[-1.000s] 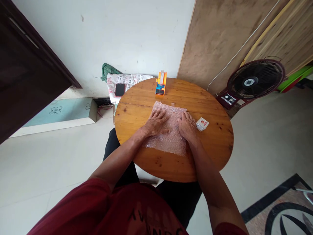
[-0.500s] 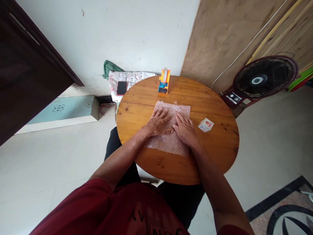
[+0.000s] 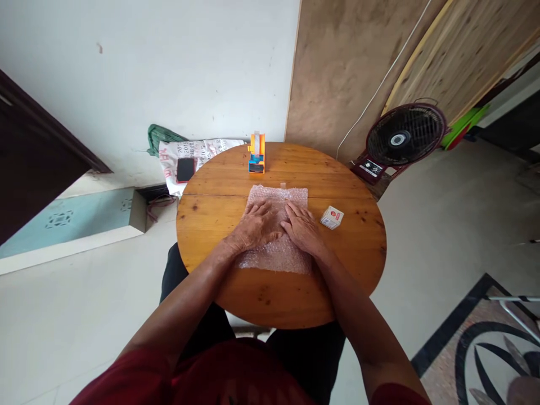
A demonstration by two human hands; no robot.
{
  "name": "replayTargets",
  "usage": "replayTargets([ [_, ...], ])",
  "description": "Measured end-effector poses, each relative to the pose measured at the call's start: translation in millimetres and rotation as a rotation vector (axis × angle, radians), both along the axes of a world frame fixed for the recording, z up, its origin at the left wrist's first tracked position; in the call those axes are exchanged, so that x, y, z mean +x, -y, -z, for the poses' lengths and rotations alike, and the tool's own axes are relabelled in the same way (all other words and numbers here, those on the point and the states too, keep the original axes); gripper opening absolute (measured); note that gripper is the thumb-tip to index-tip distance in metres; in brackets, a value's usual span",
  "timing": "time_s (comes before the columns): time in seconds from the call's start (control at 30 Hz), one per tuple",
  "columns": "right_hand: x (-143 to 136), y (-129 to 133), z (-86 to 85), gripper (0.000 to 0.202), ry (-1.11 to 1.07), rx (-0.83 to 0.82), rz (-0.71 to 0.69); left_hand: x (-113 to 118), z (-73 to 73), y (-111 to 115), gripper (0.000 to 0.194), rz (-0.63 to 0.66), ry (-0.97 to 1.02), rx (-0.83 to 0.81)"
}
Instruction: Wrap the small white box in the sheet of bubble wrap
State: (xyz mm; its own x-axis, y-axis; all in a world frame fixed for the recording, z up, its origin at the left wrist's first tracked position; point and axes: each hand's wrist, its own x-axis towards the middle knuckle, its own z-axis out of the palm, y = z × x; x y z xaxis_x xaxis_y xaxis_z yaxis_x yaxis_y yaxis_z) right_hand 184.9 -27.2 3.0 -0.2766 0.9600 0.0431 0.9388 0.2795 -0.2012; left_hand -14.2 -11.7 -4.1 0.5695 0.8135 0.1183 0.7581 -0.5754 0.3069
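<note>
See black smartphone (image 3: pixel 185 170) on printed white sack (image 3: pixel 206 149), green bag (image 3: pixel 163 138) beside, all past left hand (image 3: pixel 255 226), leftward. Note maroon electric fan (image 3: pixel 400 139), white cable (image 3: pixel 372 101) against plywood panel (image 3: pixel 337 67), past right hand (image 3: pixel 302 228), rightward.

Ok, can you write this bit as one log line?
left hand: spread on bubble wrap | right hand: flat on bubble wrap | table: small box right of bubble wrap, tape dispenser beyond
</note>
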Motion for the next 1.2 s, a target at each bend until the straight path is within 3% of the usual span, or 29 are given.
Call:
replayTargets([
  [0.37, 2, -1, 0.6, 0.058, -0.054, 0.031, -0.023, -3, 3.8, -2, 0.079, -0.004, -0.048, -0.004],
  [0.53, 6, 5, -19.1, 0.046, -0.141, 0.234, -0.084, -6, 3.6, -5, 0.077, -0.025, -0.042, -0.004],
  [0.7, 49, 10, -48.3, 0.045, -0.230, 0.402, 0.208, -7, 1.0, -6, 0.079, -0.021, -0.040, -0.048],
  [0.83, 97, 7, -45.9, 0.079, -0.294, 0.259, 0.296, -7, 2.6, -7, 0.079, -0.015, -0.021, -0.062],
  [0.9, 109, 5, -38.2, 0.085, -0.247, 0.121, 0.325, -8, 3.2, -7, 0.079, -0.015, -0.003, -0.067],
  [1.07, 107, 1, -31.9, 0.056, -0.148, -0.028, 0.390, -9, 1.4, -9, 0.073, -0.029, 0.124, -0.071],
  [1.2, 90, 6, -46.9, 0.053, -0.367, 0.086, 0.400, -13, 3.0, -19, 0.045, -0.248, 0.428, -0.106],
])
